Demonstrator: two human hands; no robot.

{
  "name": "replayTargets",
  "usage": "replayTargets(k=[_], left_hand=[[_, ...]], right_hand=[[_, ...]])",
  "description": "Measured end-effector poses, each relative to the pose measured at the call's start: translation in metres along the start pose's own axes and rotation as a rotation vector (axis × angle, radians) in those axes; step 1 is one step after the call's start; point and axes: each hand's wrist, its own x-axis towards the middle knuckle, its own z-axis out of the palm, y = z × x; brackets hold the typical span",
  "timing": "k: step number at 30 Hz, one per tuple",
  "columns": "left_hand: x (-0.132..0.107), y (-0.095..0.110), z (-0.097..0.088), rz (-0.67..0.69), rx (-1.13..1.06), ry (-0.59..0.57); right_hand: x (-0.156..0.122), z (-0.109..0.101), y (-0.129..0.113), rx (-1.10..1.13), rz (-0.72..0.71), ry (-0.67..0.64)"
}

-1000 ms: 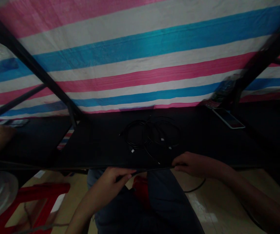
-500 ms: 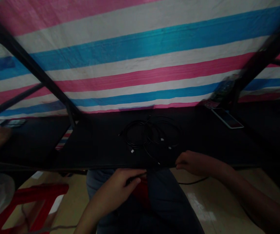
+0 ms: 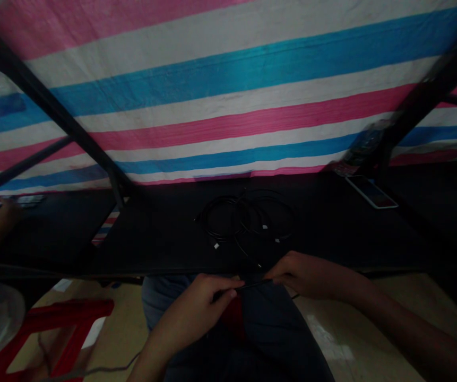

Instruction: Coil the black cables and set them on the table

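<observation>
Over my lap, my left hand pinches a black cable between thumb and fingers. My right hand grips the same cable a short way to the right, at the table's front edge. The stretch between the two hands runs nearly straight. Beyond them on the black table lie coiled black cables, their loops overlapping. Small white tags or ends show on them. One loose cable end points toward my hands.
A phone lies at the back right beside a clear plastic bottle. Dark metal posts slant up on both sides before a striped sheet. Another person's hand is at far left, above a red stool.
My right hand has moved left and slightly down, close to my left hand, and the cable now spans the short gap between them. The coils have stayed put.
</observation>
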Motion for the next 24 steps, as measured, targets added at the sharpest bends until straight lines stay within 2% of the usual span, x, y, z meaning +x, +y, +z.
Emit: replayTargets(k=[3, 5, 7, 10, 13, 15, 19, 24], left_hand=[[-0.006, -0.007, -0.005, -0.018, 0.043, 0.030], [-0.009, -0.012, -0.009, -0.027, 0.066, 0.061], [-0.010, -0.015, -0.013, -0.034, 0.066, 0.075], [-0.009, -0.016, -0.014, -0.051, 0.032, 0.071], [-0.006, -0.013, -0.005, -0.071, -0.001, 0.015], [-0.006, -0.012, 0.002, -0.063, 0.013, -0.027], [-0.011, -0.016, 0.008, -0.039, 0.078, -0.089], [-0.017, -0.027, -0.009, -0.081, 0.095, -0.077]], right_hand=[[-0.006, -0.002, 0.020, -0.154, 0.179, 0.026], [-0.011, -0.002, 0.029, -0.195, 0.237, 0.049], [-0.014, -0.002, 0.029, -0.187, 0.225, 0.056], [-0.014, 0.000, 0.014, -0.088, 0.123, 0.032], [-0.007, 0.003, -0.005, 0.033, -0.014, 0.039], [-0.002, 0.006, -0.012, 0.070, -0.049, -0.004], [0.001, 0.008, -0.004, -0.013, 0.069, -0.129], [-0.007, 0.001, 0.019, -0.117, 0.176, -0.133]])
